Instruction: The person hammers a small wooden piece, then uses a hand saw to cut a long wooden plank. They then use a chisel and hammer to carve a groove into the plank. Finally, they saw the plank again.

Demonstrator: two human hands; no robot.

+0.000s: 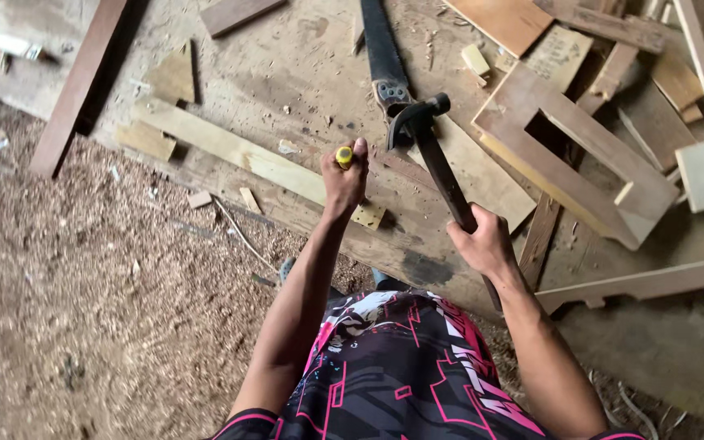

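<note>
Two hands are at work over a rough wooden desk (286, 73) littered with offcuts. The left hand (345, 175) is closed around a yellow-handled tool (344, 156), held upright with its butt end facing the camera, so the hand steadies it against the pale plank (229, 151) below. Only the yellow cap shows; the shaft and tip are hidden by the fist, so it is probably a chisel or punch, though that cannot be confirmed from this angle.

The right hand (482, 240) grips the lower part of a dark hammer handle (441, 175), fingers wrapped fully round it. The hammer head (417, 114) is raised and sits just beside and above the yellow cap, lined up toward it, which fits a striking grip taken far down the handle for leverage.

A handsaw (384, 57) lies flat behind the hammer, its blade running off the top edge. To the right, a wooden frame piece with a rectangular cutout (580, 155) rests among loose strips and boards, several cut off by the picture's border. Sawdust covers the floor (83, 310) at left. The person's patterned pink-and-black shirt (392, 367) blocks the desk's near edge and whatever lies beneath it.
</note>
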